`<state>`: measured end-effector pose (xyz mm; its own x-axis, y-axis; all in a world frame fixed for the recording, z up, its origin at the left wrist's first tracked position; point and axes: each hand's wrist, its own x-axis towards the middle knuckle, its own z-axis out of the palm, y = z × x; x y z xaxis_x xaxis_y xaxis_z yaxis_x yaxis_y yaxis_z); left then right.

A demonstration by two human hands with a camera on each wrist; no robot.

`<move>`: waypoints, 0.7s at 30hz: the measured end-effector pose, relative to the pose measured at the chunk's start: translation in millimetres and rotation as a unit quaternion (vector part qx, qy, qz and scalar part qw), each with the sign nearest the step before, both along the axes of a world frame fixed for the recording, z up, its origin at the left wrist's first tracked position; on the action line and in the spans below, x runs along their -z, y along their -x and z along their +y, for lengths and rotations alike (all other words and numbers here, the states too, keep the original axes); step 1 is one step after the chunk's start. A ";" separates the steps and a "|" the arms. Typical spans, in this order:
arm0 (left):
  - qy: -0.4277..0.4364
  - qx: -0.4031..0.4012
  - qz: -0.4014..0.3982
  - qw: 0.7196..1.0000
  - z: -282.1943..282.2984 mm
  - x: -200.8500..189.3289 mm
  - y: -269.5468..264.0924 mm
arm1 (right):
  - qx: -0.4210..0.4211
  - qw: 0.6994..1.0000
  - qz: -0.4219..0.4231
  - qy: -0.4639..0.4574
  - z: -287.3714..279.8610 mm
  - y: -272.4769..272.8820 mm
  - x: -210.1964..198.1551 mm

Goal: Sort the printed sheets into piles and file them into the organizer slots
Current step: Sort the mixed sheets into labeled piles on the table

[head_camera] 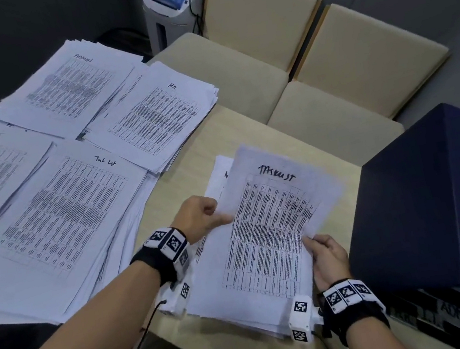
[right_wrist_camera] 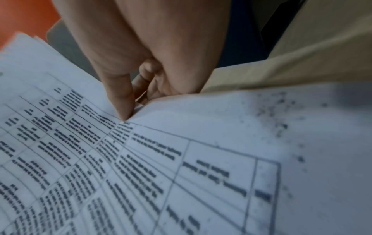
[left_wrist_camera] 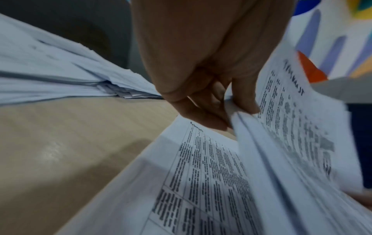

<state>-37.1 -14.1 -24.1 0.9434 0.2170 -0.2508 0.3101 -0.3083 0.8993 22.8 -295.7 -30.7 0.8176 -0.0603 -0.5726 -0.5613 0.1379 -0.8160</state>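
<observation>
- Hands are both gripping a white printed sheet (head_camera: 271,228) with a dense table and handwritten heading: left hand (head_camera: 199,217) pinching its left edge, right hand (head_camera: 326,258) its lower right corner.
- Sheet is lifting off a loose white paper stack (head_camera: 238,304) on the pale wooden surface (head_camera: 164,191).

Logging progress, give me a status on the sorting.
Both hands gripping top task-list sheet, lifted off unsorted stack. Four sorted piles left. Organizer right, path clear.
</observation>
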 end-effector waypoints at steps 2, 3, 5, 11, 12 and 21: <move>-0.003 -0.040 -0.007 0.999 2.4 2.4 0.1 | 0.002 1.000 -0.010 -0.001 0.2 0.3 0.2; 0.002 -0.051 -0.004 0.999 2.6 2.8 0.8 | 0.004 1.000 -0.015 -0.001 0.5 0.7 1.0; 0.005 -0.063 0.002 0.998 0.8 4.2 1.3 | 0.001 1.000 -0.019 -0.003 0.3 2.8 1.0; 0.174 -0.145 0.057 0.972 -5.4 8.3 1.1 | 0.036 0.999 -0.020 -0.002 -11.1 4.3 7.7; 0.191 -0.136 0.058 0.970 -5.7 8.9 0.8 | 0.042 0.999 -0.018 -0.011 -13.5 3.8 7.6; 0.070 -0.070 0.042 0.994 -13.4 5.5 -4.9 | -0.003 0.994 -0.044 -0.095 -21.0 -5.3 6.1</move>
<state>-32.2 -27.4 -29.6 0.8811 0.3022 -0.3639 0.4163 -0.1303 0.8998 28.1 -316.7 -36.7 0.8650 0.0484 -0.4994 -0.4904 0.2914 -0.8213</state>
